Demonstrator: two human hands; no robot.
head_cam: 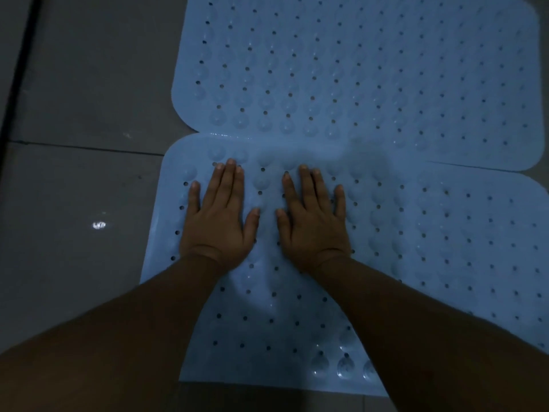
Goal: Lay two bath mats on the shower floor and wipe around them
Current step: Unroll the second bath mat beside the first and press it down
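Below, you are pressing both hands flat onto the near bath mat (416, 248), a pale blue sheet dotted with small drain holes and rounded suction bumps, which is filling the lower centre and lower right of the frame. Your left hand (218, 215) is lying palm down at centre left, fingers straight and slightly spread, with the fingertips reaching almost to the mat's upper edge. Your right hand (312, 218) is lying palm down just beside it, fingers likewise straight and spread; the two thumbs are pointing toward each other and standing close but apart. Neither hand is gripping or pinching anything. Both forearms are entering from the bottom corners of the frame and crossing the mat's lower part. The far bath mat (371, 69), of the same colour and pattern, is occupying the upper centre and upper right; its lower edge is meeting the near mat's upper edge, and whether the two are overlapping there cannot be told. Both mats are lying on the dark grey tiled shower floor (89, 99), whose bare tiles are showing along the left side, where a small bright reflection (99, 225) is glinting at middle left.
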